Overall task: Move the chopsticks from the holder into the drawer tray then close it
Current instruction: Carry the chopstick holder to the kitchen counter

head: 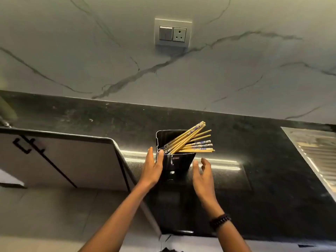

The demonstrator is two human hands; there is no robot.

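Note:
A glossy black rectangular holder [175, 163] stands on the black counter [263, 179]. Several wooden chopsticks [189, 140] lean in it, their tops fanned out to the right, some with blue patterned ends. My left hand [151, 169] lies flat against the holder's left side, fingers straight and touching its top corner. My right hand [203, 176] hovers just right of the holder with fingers spread, apart from it and holding nothing. No drawer tray shows in this view.
A ribbed steel sink drainboard [316, 153] sits at the right edge. A white cabinet side with a black handle [60, 160] lies to the left. A marble backsplash carries a switch and socket plate [172, 32]. The counter's front edge is near my wrists.

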